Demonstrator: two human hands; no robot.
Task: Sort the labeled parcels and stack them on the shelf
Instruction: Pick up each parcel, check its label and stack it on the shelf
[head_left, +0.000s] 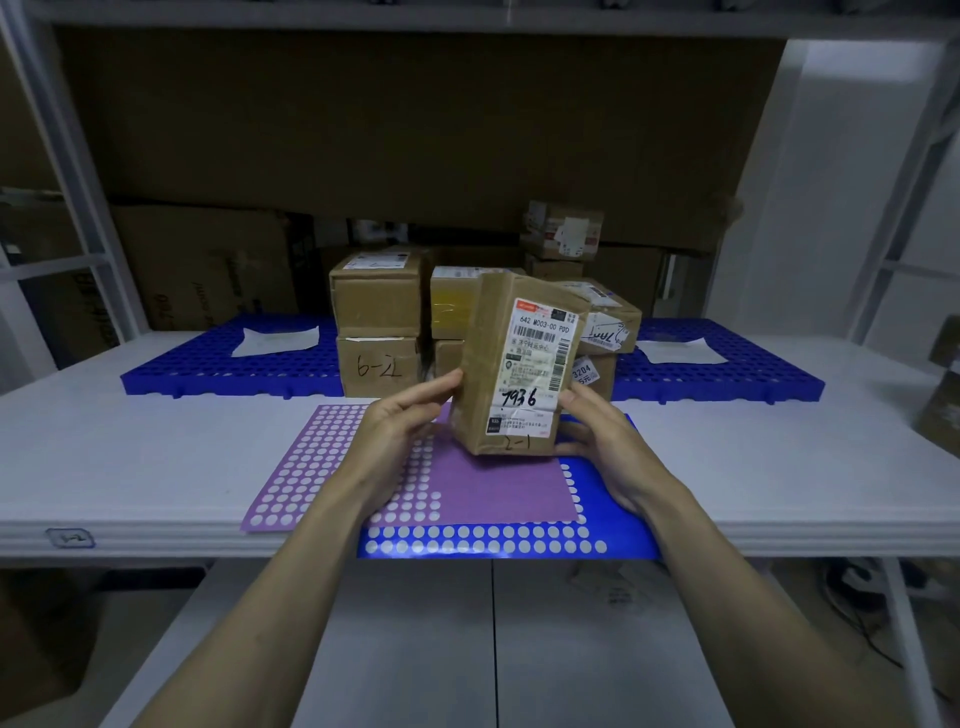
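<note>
A tall brown cardboard parcel stands tilted over the sticker sheets, its white label facing me with "7936" and "2-1" handwritten on it. My left hand holds its left side, thumb and fingers against the edge. My right hand grips its lower right side from behind. Behind it sits a stack of several brown parcels on a blue perforated pallet; one reads "6-2".
A purple dotted sticker sheet overlaps a blue one at the white shelf's front edge. White paper slips lie on the pallet at left and right. Large cartons stand behind; more boxes at the far right.
</note>
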